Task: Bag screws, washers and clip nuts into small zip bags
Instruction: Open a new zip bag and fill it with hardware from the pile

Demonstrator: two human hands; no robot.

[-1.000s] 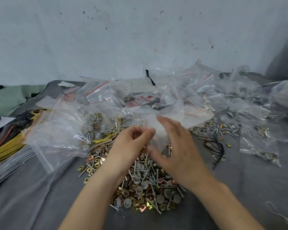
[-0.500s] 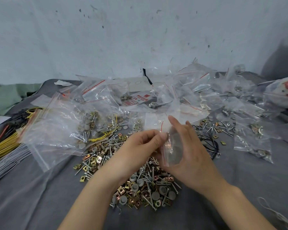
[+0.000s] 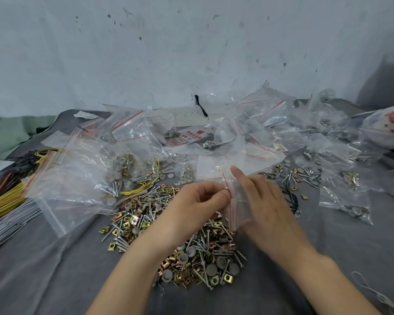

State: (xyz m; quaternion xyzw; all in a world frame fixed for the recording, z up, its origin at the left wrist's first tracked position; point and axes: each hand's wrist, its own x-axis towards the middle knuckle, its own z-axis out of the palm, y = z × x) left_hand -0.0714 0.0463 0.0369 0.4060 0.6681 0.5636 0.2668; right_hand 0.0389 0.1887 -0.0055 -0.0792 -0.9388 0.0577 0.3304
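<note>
lower centre: hardware pile (image 3: 191, 248) sits on the cloth (image 3: 350, 258) | right above it: small zip bag (image 3: 238, 201) between left hand (image 3: 191, 208) and right hand (image 3: 268, 214) | behind, across mid-frame: heap of zip bags (image 3: 146, 142) | left edge: wire bundles (image 3: 2, 201) | right side: filled bags (image 3: 344, 201), well apart from the pile | top: wall (image 3: 191, 42) behind the whole lot

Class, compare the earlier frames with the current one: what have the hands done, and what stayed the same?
Both hands have drawn one small zip bag nearer, over the pile of screws, washers and clip nuts. The left hand now pinches its red-striped mouth; the right hand holds it from behind. The pile, the filled bags and the yellow wires are unchanged.
</note>
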